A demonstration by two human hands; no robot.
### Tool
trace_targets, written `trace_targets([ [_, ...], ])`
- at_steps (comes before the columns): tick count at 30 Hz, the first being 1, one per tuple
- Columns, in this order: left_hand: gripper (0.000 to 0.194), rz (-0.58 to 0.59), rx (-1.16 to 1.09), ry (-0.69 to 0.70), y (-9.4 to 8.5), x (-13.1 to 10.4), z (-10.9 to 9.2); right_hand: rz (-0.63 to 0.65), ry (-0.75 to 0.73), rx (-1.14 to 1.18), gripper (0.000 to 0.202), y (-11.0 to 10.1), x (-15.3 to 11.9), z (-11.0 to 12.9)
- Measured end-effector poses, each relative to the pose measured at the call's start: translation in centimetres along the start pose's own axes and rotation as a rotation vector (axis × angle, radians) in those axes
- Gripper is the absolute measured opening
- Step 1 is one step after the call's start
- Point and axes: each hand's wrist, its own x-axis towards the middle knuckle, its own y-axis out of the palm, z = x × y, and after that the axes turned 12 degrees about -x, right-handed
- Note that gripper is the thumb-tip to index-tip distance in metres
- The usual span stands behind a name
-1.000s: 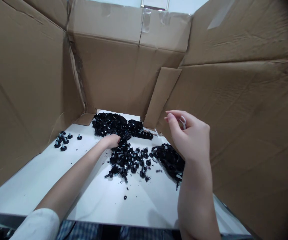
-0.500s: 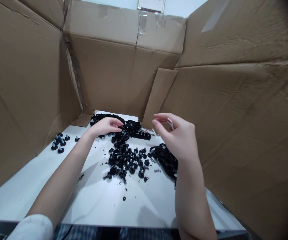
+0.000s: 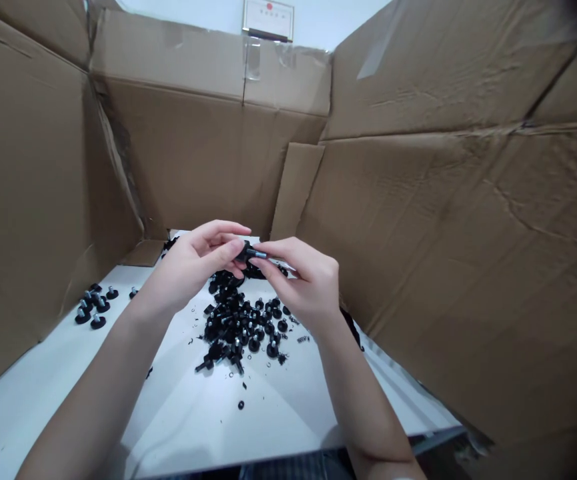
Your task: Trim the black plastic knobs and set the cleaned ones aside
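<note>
Above the heap, a black-headed screw [image 3: 257, 254] with a bare metal threaded shank is held roughly level between my hands. My left hand [image 3: 203, 257] grips its black head between thumb and fingers. My right hand [image 3: 301, 273] has its thumb and forefinger pinched at the metal end, pointing right. Below them lies a heap of black-headed screws [image 3: 241, 323] and small black parts on the white table [image 3: 193, 417]. More black parts behind are partly covered by my hands.
Tall cardboard walls [image 3: 193, 147] enclose the table at the back and sides. A small group of similar screws [image 3: 97, 303] stands at the left. A small spring [image 3: 303, 339] and a black ring [image 3: 241, 405] lie loose. At the right, dark parts [image 3: 352, 329] are mostly hidden behind my right forearm.
My hands have come together, and the screw now shows between them. My right hand has moved left and its fingers have closed at the metal end. The camera view has shifted right.
</note>
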Motion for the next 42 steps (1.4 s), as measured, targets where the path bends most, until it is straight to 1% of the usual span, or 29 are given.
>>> trace_targets([
  [3,0.017,-0.002,-0.01,-0.021,0.4,-0.2,-0.1,0.004,-0.007,0.007,0.013,-0.1,0.0,0.2],
  [5,0.018,-0.035,0.025,-0.025,0.6,-0.3,-0.1,0.002,0.012,-0.017,0.015,-0.1,-0.1,0.4],
  [8,0.022,-0.086,0.068,-0.036,0.9,-0.5,-0.2,-0.079,0.048,-0.071,0.018,0.0,-0.3,0.6],
  [10,0.024,-0.102,0.054,-0.042,1.1,-0.6,-0.3,-0.128,0.057,-0.067,0.023,-0.1,-0.4,0.6],
  [14,0.022,-0.138,0.003,-0.017,1.5,-0.6,-0.4,-0.164,0.081,0.017,0.033,-0.6,-0.6,0.3],
  [16,0.022,-0.157,-0.007,-0.019,1.7,-0.7,-0.4,-0.221,0.106,0.066,0.039,-0.6,-0.7,0.3],
  [18,0.023,-0.162,-0.017,-0.03,1.9,-0.8,-0.4,-0.256,0.153,0.206,0.043,-0.6,-0.6,0.3],
  [20,0.023,-0.159,-0.019,-0.035,2.0,-0.9,-0.3,-0.234,0.193,0.371,0.044,-0.5,-0.5,0.3],
  [21,0.023,-0.158,-0.016,-0.032,2.0,-0.9,-0.3,-0.216,0.204,0.407,0.044,-0.5,-0.5,0.3],
  [27,0.021,-0.164,0.032,-0.052,1.9,-0.8,0.1,-0.199,0.204,0.269,0.048,-0.7,-0.1,0.0],
  [29,0.021,-0.165,0.039,-0.053,1.8,-0.6,0.2,-0.162,0.21,0.295,0.05,-0.6,0.0,-0.2],
  [31,0.021,-0.168,0.048,-0.046,1.8,-0.6,0.4,-0.115,0.279,0.414,0.051,-0.2,-0.1,-0.3],
  [33,0.022,-0.177,0.069,-0.031,1.8,-0.6,0.4,-0.1,0.367,0.565,0.05,0.1,-0.1,-0.4],
  [36,0.025,-0.195,0.111,-0.016,1.7,-0.6,0.3,-0.117,0.405,0.675,0.041,0.3,0.0,-0.7],
  [40,0.024,-0.193,0.145,-0.016,1.5,-0.6,0.2,-0.063,0.429,0.624,0.02,-0.2,0.1,-1.0],
  [42,0.024,-0.179,0.131,-0.001,1.5,-0.6,0.3,-0.049,0.431,0.585,0.014,-0.4,0.2,-1.0],
])
